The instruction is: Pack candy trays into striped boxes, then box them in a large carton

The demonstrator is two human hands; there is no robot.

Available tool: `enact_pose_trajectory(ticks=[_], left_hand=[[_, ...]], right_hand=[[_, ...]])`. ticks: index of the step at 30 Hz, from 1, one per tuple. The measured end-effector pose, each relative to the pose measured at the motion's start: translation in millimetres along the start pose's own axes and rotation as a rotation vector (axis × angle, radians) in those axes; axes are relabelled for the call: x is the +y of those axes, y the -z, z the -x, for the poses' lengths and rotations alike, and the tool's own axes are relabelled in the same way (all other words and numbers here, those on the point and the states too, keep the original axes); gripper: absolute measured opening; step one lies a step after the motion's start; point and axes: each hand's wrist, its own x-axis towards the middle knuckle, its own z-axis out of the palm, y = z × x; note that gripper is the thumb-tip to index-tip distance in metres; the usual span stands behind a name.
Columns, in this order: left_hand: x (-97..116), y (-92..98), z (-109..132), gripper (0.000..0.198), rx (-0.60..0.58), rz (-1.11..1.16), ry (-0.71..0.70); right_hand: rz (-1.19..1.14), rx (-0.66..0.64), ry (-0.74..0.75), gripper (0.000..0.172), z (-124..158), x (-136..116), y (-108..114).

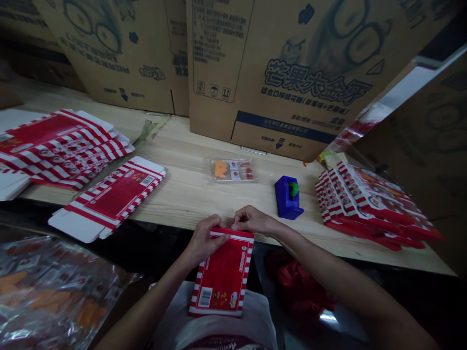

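Note:
I hold a red box with white stripes (223, 274) upright over my lap, its bar code near the bottom left. My left hand (205, 239) is closed on the box's top left corner. At the top edge, my right hand (251, 221) pinches the flap, fingers curled. Both hands sit just below the front edge of the wooden table (189, 189).
A flat unfolded box (109, 199) and a pile of flat boxes (62, 146) lie at the left. On the table rest a clear packet with an orange piece (231, 170), a blue tape dispenser (288, 197) and stacked boxes (368, 204). Large cartons (292, 73) stand behind; plastic-wrapped goods (47, 291) lie lower left.

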Motion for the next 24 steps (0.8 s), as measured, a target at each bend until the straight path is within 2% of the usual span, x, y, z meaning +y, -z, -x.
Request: enact_pose_trajectory(ticks=[4, 8, 11, 13, 15, 17, 19, 21, 23, 24], left_hand=[[3.2, 0.9, 3.8, 0.009, -0.011, 0.004, -0.019], [7.0, 4.3, 7.1, 0.006, -0.044, 0.034, -0.066], [11.5, 7.2, 8.6, 0.005, -0.056, 0.046, -0.092], [18.0, 7.0, 9.3, 0.004, -0.059, 0.039, -0.091], [25.8, 6.5, 8.1, 0.007, -0.069, 0.049, -0.085], [30.1, 12.3, 3.5, 0.015, -0.142, 0.086, -0.083], [27.8, 32.8, -1.9, 0.027, -0.216, 0.077, -0.072], [20.8, 69.6, -3.7, 0.043, -0.158, -0.066, -0.03], [9.4, 113.6, -6.9, 0.051, 0.089, -0.335, 0.013], [1.3, 133.2, -13.6, 0.056, 0.226, -0.499, -0.011]], right_hand=[[-0.261, 0.111, -0.099, 0.037, 1.4, 6.1, -9.6], [-0.454, 0.086, -0.205, 0.036, 6.7, 8.3, -13.1], [-0.459, 0.07, -0.17, 0.034, 14.8, 4.0, -10.5], [-0.31, 0.01, -0.058, 0.029, 21.8, -3.9, -8.5], [-0.011, -0.07, 0.103, 0.029, 28.2, -15.4, -7.5], [0.328, -0.063, 0.233, 0.026, 33.6, -28.8, -6.6], [0.531, -0.013, 0.292, 0.022, 42.0, -42.8, -3.2], [0.609, 0.038, 0.31, 0.017, 59.5, -55.9, 5.2], [0.631, 0.182, 0.339, 0.013, 89.6, -66.3, 18.2], [0.636, 0.315, 0.368, 0.011, 108.5, -70.0, 25.5]])
